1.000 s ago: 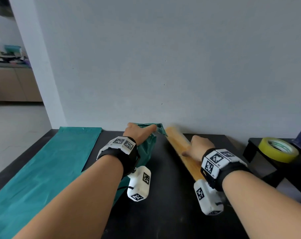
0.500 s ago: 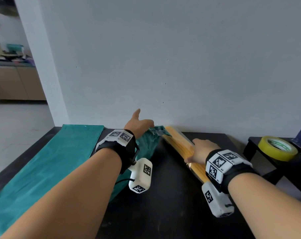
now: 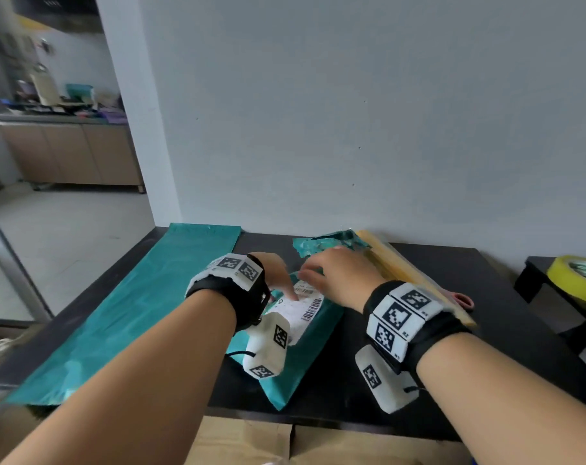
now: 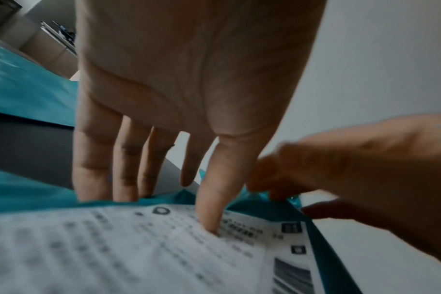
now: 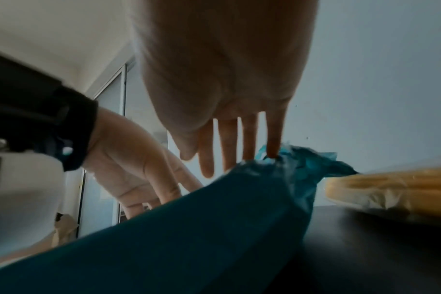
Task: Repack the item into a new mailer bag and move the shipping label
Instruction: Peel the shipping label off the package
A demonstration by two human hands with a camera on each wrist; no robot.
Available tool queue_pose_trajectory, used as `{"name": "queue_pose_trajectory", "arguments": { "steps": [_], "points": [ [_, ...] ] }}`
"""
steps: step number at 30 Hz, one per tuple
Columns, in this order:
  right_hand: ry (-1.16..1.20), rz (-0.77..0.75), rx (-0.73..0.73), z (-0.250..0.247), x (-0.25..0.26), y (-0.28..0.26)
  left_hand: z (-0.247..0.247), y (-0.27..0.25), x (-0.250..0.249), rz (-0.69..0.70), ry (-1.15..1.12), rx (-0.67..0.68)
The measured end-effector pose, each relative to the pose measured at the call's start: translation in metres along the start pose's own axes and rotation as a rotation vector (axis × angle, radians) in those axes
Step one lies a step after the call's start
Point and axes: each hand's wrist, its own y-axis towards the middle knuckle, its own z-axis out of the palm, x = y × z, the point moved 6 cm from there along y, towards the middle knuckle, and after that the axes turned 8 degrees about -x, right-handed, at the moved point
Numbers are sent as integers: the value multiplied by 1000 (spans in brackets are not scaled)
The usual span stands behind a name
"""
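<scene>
Label corner ready to lift on the old bag

The thin, tearable shipping label (image 3: 300,312) sits on the limp old bag (image 3: 305,360), mid-worktop; left hand (image 3: 274,270) fingers (image 4: 214,201) straight, pressing it, right hand (image 3: 341,275) open at its far corner.

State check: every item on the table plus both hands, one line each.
old mailer bag: flat, torn open at far end, emptied
shipping label: stuck on old bag
new mailer bag: flat, unused
item: out, lying beside old bag
left hand: fingers straight, pressing label
right hand: fingers straight, at label's far edge
</scene>
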Motion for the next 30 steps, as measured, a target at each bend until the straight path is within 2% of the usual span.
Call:
{"name": "queue_pose_trajectory", "arguments": {
  "steps": [2, 5, 7, 12, 14, 16, 18, 20, 24, 25, 26, 28, 29, 30],
  "points": [
    [-61, 91, 106, 14, -11, -3, 1, -5, -1, 10, -45, 6],
    [-119, 181, 304, 35, -34, -14, -4, -11, 5, 23, 90, -47],
    [-125, 199, 363, 42, -45, -21, -2, -14, 8, 27, 135, -44],
    [-112, 198, 305, 43, -49, -24, 19, -9, 7, 17, 98, -50],
    [-161, 154, 176, 32, -43, -21, 22, -2, 7, -18, 32, -134],
    [-111, 120, 74, 21, -37, -17, 19, 4, 10, -77, -72, -224],
    [7, 96, 149, 22, -31, -16, 17, 6, 15, -122, -133, -255],
    [60, 82, 261, 32, -25, -20, 16, 7, 17, -125, -88, -294],
    [75, 85, 297, 50, -28, -26, -7, -5, 3, 55, 6, -588],
    [87, 99, 310, 52, -31, -27, -8, -6, -1, 96, -26, -557],
    [104, 118, 332, 53, -34, -27, -4, -7, -4, 121, -58, -449],
    [156, 151, 388, 54, -35, -29, 17, -11, -8, 138, -67, -133],
    [175, 161, 409, 55, -35, -31, 26, -14, -6, 133, -32, -18],
    [179, 164, 420, 56, -34, -32, 33, -15, -4, 135, 29, 36]
  ]
}}
